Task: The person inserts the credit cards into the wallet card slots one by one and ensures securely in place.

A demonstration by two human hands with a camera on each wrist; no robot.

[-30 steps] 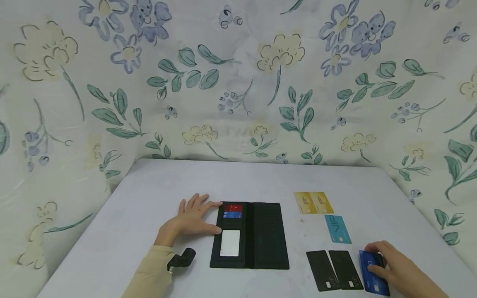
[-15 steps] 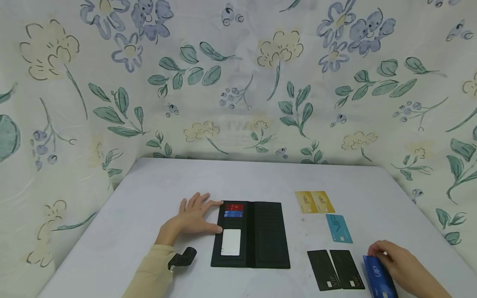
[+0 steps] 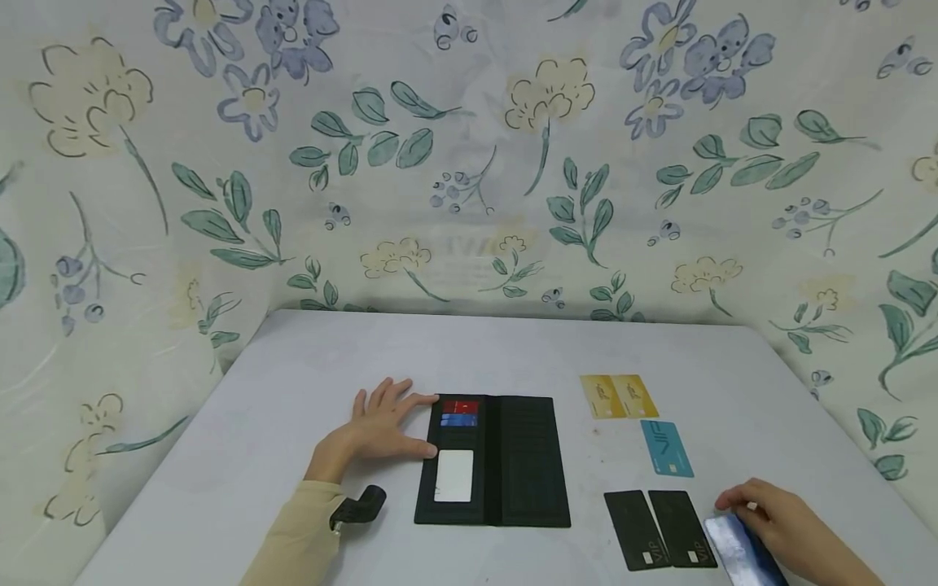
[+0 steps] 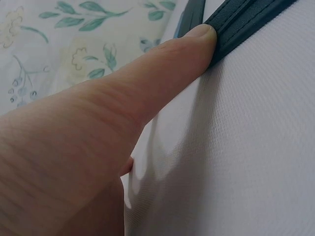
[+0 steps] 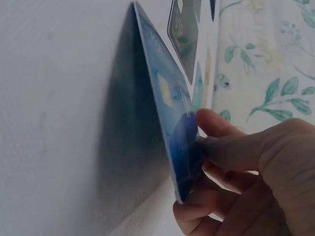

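- Wallet (image 3: 529, 464) lies open on the table (image 3: 352, 350), its left edge touched by the left hand (image 3: 375, 430), fingers spread.
- Already slotted in its left half: red card (image 3: 460, 407), slotted blue card (image 3: 459, 421).
- Still outside, rightward: gold cards (image 3: 602, 397), black cards (image 3: 634, 529), teal card (image 3: 667, 449).
- Farthest right, the right hand (image 3: 787, 521) pinches a tilted blue card (image 5: 165, 93), also outside.

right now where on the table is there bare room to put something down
Bare table: the far strip beyond the wallet and gold cards, and the area left of the left hand. Crowded: the near right, where black cards, the blue card and the right hand sit close together.
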